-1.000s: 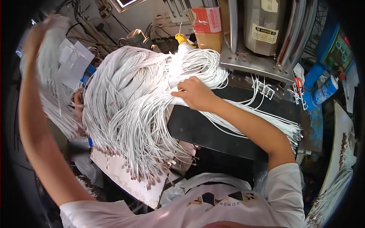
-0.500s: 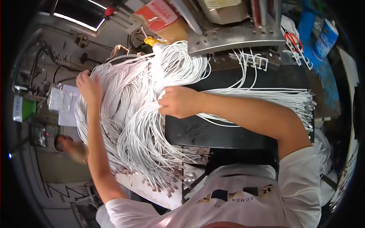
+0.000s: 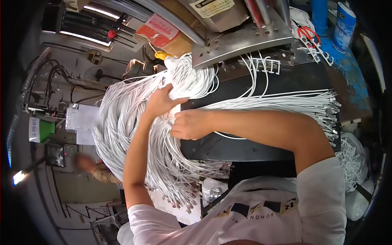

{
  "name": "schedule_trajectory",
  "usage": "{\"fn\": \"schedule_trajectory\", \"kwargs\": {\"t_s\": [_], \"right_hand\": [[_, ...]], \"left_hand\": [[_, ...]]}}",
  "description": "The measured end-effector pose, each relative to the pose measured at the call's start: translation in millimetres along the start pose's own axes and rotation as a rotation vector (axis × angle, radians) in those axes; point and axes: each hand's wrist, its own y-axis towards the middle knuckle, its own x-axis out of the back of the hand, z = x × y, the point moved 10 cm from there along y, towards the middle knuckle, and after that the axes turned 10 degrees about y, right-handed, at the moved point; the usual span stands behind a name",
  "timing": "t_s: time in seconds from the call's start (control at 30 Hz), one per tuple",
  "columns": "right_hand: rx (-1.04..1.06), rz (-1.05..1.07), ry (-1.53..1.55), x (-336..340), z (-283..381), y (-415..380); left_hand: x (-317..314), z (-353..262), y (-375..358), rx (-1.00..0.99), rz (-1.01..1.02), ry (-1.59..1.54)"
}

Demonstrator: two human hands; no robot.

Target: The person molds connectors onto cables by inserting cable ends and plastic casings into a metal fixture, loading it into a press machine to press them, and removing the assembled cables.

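- The left hand [image 3: 161,102] is open, its thumb spread from the fingers, over the white cables [image 3: 116,118]; whether it touches them I cannot tell.
- The right hand [image 3: 190,124] is curled, fingers bent in at the cables just beside the left hand; what they pinch is hidden.
- The cables lie across the left half of the black table [image 3: 228,150], with 1 bundle running right, metal ends at the table's right edge.
- The metal machine [image 3: 241,43], far side, is cut off above.
- 1 other person [image 3: 83,163], far left, is blurred.
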Motion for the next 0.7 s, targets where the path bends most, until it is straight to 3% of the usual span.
{"fn": "schedule_trajectory", "kwargs": {"t_s": [0.07, 0.1, 0.13, 0.2, 0.3, 0.37, 0.43, 0.47, 0.53, 0.6, 0.63, 0.7], "right_hand": [[0.043, -0.053, 0.024, 8.5, 4.1, -0.2], [0.003, -0.053, 0.015, 10.0, 2.2, 0.2], [-0.037, -0.053, 0.002, 11.9, -0.3, 0.7], [-0.105, -0.121, -0.032, 22.4, -4.9, 0.6], [-0.165, -0.182, 0.1, 14.0, -23.8, -4.7], [-0.306, -0.187, 0.097, 17.6, -38.2, -8.7], [-0.58, -0.259, 0.146, 19.0, -72.1, -22.7], [-0.752, -0.246, 0.135, 15.7, -91.4, -31.5], [-1.086, -0.224, 0.129, 16.1, -117.4, -52.0], [-1.212, -0.332, 0.144, 10.2, -133.3, -73.0], [-1.282, -0.345, 0.155, 7.2, -138.8, -79.6], [-1.392, -0.362, 0.22, 7.7, -142.9, -86.1]], "left_hand": [[30.5, 20.4, -22.8, 0.07, -0.015, -0.054], [41.3, 41.2, -40.0, 0.136, -0.157, -0.369], [50.3, 61.0, -47.7, 0.084, -0.123, -0.48], [93.0, 73.4, -85.4, 0.192, -0.18, -0.66], [138.0, 174.8, -158.0, 0.446, -0.492, -0.753], [174.9, 179.2, -212.7, 0.619, -0.679, -0.921], [209.4, 192.1, -264.6, 0.649, -0.825, -1.008], [225.0, 167.4, -292.4, 0.738, -0.923, -1.009], [270.9, 209.9, -355.0, 0.764, -0.971, -0.876], [315.3, 187.0, -386.7, 0.761, -1.023, -0.791], [343.2, 234.3, -428.7, 0.848, -1.002, -0.705], [397.6, 239.0, -466.5, 1.006, -1.172, -0.451]]}}
